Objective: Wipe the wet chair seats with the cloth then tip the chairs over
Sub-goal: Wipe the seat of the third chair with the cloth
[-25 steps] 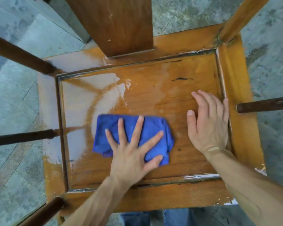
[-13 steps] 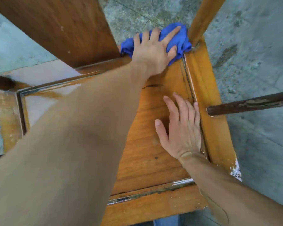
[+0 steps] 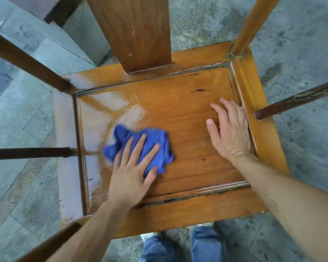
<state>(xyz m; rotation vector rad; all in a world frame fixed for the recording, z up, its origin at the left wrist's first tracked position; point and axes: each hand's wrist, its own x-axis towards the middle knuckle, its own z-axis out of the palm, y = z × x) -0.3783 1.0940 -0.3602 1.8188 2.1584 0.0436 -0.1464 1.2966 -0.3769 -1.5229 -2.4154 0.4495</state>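
The chair seat (image 3: 187,129) is a recessed wooden panel inside a raised frame, seen from above. Everything below is placed against that seat.

The cloth (image 3: 153,140), blue and bunched, lies on the seat's near-left part, clear of the frame on all sides. The left hand (image 3: 131,173) presses flat on it with fingers straight and spread; the fingertips sit on the cloth and the palm reaches back toward the seat's near edge. Cloth and hand are slightly blurred.

The right hand (image 3: 229,133) lies flat on the seat's right side, fingers straight and close together, holding nothing. Its outer edge runs just beside the right inner frame edge; whether it touches the frame cannot be told.

A wet sheen (image 3: 106,110) covers the seat's left part and far-left corner and spreads over the left frame rail. The centre and right of the seat look matt, and bare panel lies open between the two hands and beyond them up to the far edge.

A broad back slat (image 3: 133,31) rises from the middle of the far frame rail. Dark rails (image 3: 295,99) cross above the seat's right and left sides. Grey stone floor (image 3: 301,44) surrounds the seat, and denim legs (image 3: 206,244) show below its near edge.
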